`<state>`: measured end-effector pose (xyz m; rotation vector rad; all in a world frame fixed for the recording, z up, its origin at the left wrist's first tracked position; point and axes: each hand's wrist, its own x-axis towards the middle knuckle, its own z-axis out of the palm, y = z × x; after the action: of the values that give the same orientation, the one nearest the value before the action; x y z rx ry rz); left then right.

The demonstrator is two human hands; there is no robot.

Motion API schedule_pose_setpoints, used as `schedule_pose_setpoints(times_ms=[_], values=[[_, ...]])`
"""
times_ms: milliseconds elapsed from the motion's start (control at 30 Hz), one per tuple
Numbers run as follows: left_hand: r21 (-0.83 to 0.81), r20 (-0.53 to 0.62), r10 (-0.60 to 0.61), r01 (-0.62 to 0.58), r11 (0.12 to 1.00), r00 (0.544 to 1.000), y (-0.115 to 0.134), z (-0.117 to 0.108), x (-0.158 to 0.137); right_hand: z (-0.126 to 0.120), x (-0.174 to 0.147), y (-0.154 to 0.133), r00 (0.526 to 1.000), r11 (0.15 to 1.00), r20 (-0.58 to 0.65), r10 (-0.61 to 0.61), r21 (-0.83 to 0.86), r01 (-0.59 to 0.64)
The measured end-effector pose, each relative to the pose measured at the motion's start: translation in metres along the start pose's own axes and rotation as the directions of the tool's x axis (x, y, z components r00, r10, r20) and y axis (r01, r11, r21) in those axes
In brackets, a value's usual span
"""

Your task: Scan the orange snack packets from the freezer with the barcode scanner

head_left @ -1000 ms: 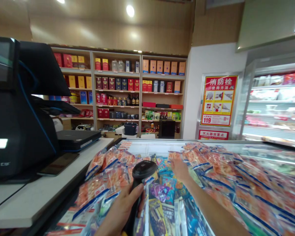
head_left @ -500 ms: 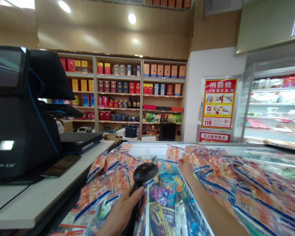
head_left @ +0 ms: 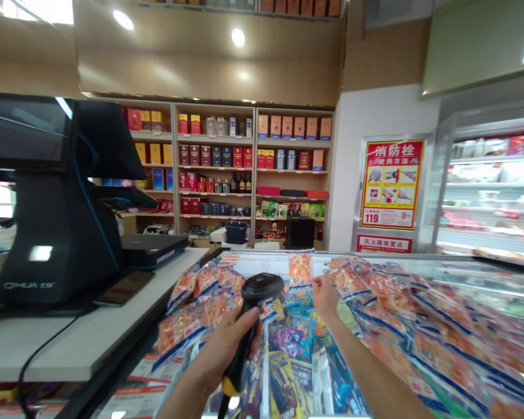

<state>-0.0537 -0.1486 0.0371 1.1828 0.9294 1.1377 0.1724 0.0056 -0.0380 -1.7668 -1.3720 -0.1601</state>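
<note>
My left hand (head_left: 233,340) is closed around the handle of a black barcode scanner (head_left: 262,286), whose head points away from me. Its yellow-trimmed lower end and cable show below the hand. In my right hand (head_left: 326,297), thumb and fingers pinch the lower right corner of a clear food packet (head_left: 300,267) with orange contents and a blue strip. The packet faces me, roughly upright, just beyond the scanner head. Below both hands, colourful ice-cream wrappers (head_left: 290,343) lie in the freezer. Similar orange packets (head_left: 351,282) are spread to the right, and more packets (head_left: 181,334) to the left.
A white counter (head_left: 126,326) on the left carries a black point-of-sale terminal (head_left: 63,233), a phone (head_left: 124,288) and a flat black box (head_left: 155,250). Shelves of boxed goods (head_left: 213,156) line the back wall. A lit display fridge (head_left: 493,192) stands right.
The packet has swung left and now faces me more squarely, with my right hand slightly lower and further left. The scanner has risen slightly, and the whole view has shifted a little.
</note>
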Motion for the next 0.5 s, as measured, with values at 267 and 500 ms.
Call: schedule_pose_setpoints(times_ms=[267,500], values=[[0.042,-0.028,0.077,-0.076,0.996,0.997,-0.002,0.003,0.002,0.003,-0.008,-0.009,1.000,1.000,0.008,0.022,0.009,-0.022],[0.076,-0.180,0.100,-0.087,0.993,0.979,-0.004,-0.026,0.003,0.013,-0.019,-0.038,0.997,0.993,0.078,0.009,0.116,-0.018]])
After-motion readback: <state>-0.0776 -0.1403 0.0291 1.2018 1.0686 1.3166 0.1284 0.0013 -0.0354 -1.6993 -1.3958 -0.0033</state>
